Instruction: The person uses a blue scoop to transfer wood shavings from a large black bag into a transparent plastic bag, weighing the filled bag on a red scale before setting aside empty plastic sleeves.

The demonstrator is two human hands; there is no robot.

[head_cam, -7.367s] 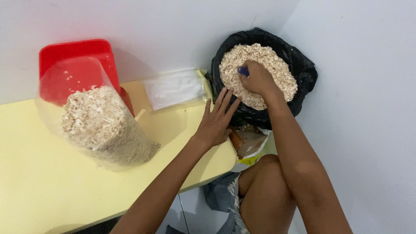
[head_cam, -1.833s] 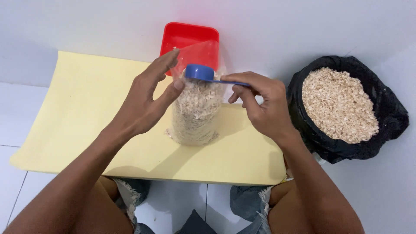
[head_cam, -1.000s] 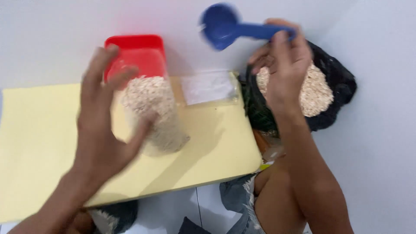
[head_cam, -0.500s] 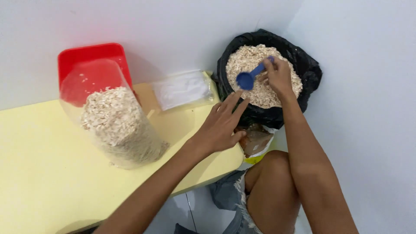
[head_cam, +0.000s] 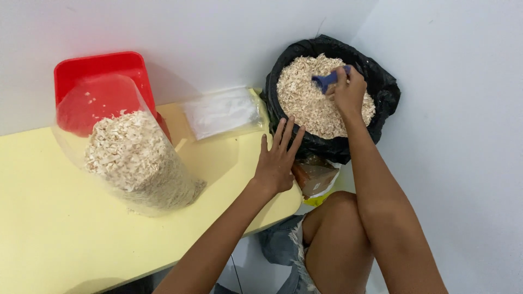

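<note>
Yellow table [head_cam: 65,239]: clear bag [head_cam: 131,158], red bin [head_cam: 101,71] behind.

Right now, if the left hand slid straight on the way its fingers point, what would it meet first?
The left hand lies flat on the yellow table, fingers aimed up and right. Most likely it would meet the black bag of wood shavings first, though depth is hard to judge.

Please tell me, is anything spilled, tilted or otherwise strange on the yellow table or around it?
The clear bag of shavings leans toward the red bin rather than standing straight. No shavings appear spilled on the yellow table. The right hand holds a blue scoop in the black bag.
</note>
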